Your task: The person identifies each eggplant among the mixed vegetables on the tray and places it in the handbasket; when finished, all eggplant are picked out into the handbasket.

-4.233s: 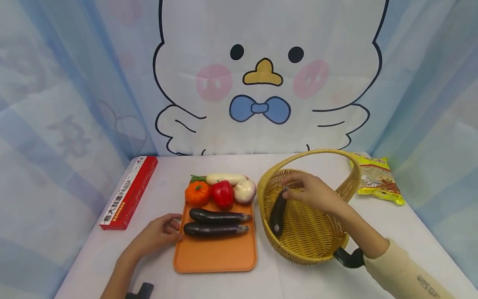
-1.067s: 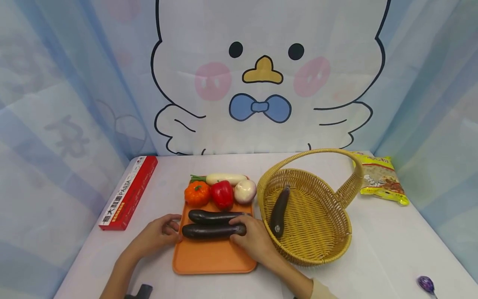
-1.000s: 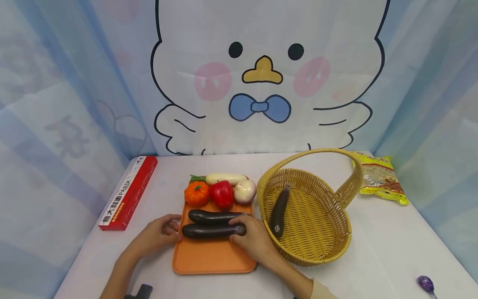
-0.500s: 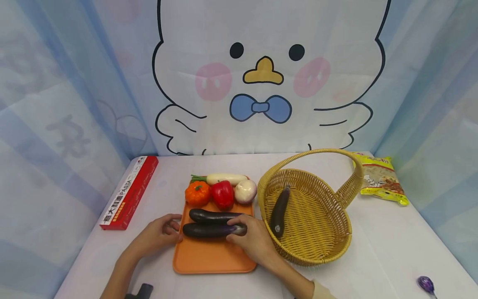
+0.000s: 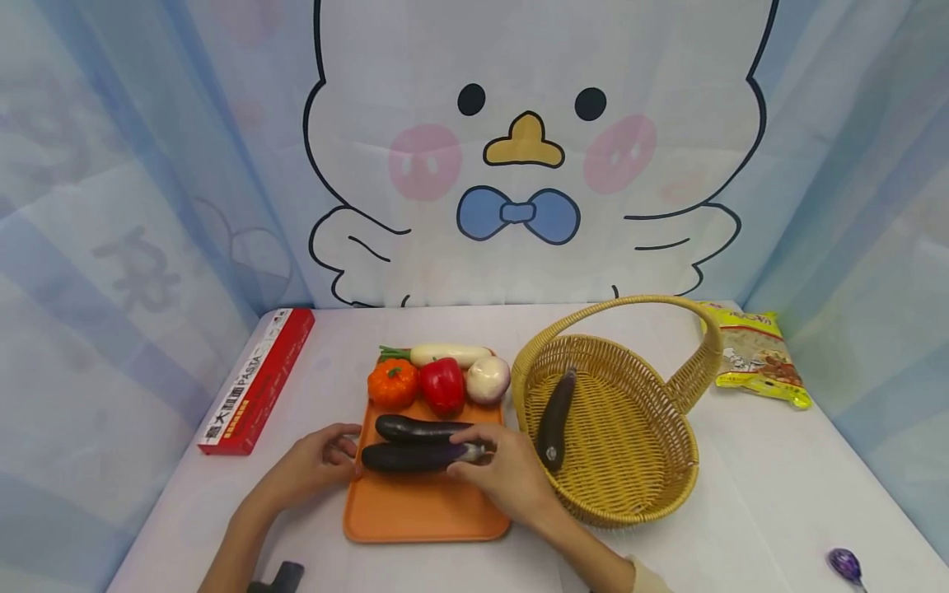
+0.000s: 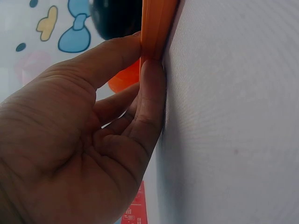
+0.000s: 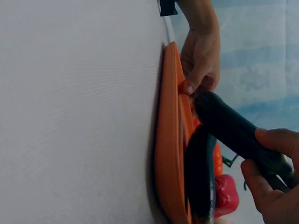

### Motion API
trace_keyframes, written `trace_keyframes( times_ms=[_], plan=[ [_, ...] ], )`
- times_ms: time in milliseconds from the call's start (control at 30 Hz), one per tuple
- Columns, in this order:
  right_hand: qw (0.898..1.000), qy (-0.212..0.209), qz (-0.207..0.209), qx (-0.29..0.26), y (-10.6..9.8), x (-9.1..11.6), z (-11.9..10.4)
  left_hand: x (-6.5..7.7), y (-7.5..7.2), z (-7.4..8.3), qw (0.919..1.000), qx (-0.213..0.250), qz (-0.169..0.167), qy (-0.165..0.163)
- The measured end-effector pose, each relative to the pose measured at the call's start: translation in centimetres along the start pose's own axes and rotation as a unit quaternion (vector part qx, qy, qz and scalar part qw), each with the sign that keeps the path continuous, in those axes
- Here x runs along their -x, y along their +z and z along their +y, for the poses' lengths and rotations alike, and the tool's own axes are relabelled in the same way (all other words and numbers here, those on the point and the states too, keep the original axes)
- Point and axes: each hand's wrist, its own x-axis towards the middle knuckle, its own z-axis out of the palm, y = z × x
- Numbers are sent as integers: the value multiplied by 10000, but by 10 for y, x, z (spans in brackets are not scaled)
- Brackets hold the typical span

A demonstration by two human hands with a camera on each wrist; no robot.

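Nearest, at the lower right of the white table point(image 5: 741, 486), lies a purple spoon-like object point(image 5: 845, 563). The person's right hand point(image 5: 511, 473) pinches a dark purple eggplant point(image 5: 415, 458) near its stem end, thumb on one side and fingers on the other; the right wrist view shows that end raised and the rounded end dipping toward an orange tray point(image 5: 426, 511). Because the hold is at one end, the far end will probably sag, so a firm pinch and a slow, straight lift should serve best, without rolling the second eggplant point(image 5: 415, 428) just beyond. The left hand point(image 5: 319, 461) grips the tray's left rim, thumb on the edge, a useful brace to keep up. To the right, a wicker basket point(image 5: 615, 445) with an arched handle holds a third eggplant point(image 5: 556, 420) along its left side. Farther back on the tray sit a small pumpkin point(image 5: 393, 383), a red bell pepper point(image 5: 441, 385) and what looks like an onion point(image 5: 488, 380), then a white radish point(image 5: 448, 355). A red pasta box point(image 5: 255, 383) lies left; a yellow food packet point(image 5: 759, 352) lies behind the basket, before a cartoon chick curtain point(image 5: 526, 272).
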Motion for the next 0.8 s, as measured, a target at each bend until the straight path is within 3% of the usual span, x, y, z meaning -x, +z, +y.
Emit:
trace_keyframes(
  times_ms=[333,533,800],
  plan=[
    [9961,-251,-635,-553,-30,4,-20,0,0,0,10000,-57,-1,5],
    [9822,91,-1038,-1564,-51,3,-24,0,0,0,10000,-33,20,-36],
    [9778,-557,-1594,-1240,-77,2,-19,-1,0,1,9999,-56,17,-93]
  ],
)
